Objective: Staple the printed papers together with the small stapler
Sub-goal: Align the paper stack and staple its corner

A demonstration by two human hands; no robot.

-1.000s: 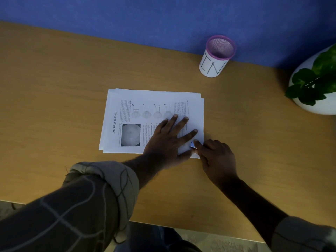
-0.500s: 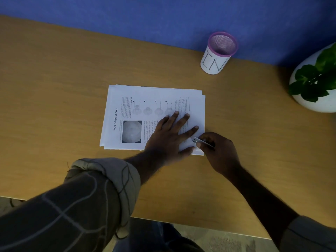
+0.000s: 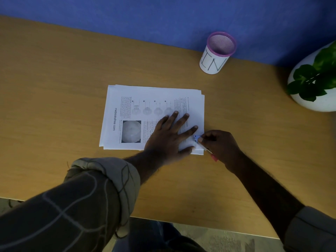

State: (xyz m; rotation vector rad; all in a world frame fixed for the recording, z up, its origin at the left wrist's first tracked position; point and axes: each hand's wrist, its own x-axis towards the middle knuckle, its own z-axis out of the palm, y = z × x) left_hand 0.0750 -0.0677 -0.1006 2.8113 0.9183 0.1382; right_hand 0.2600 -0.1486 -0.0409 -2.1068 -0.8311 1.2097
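Stapler (image 3: 198, 140) in right hand (image 3: 221, 146), at papers (image 3: 154, 106) corner.

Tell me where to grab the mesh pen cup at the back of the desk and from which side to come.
Grip the pen cup around its white body, below the purple rim. It stands upright, close to the blue wall, so come from the front. Both the left hand and right hand are busy at the papers. A side grip likely suits its round wall.
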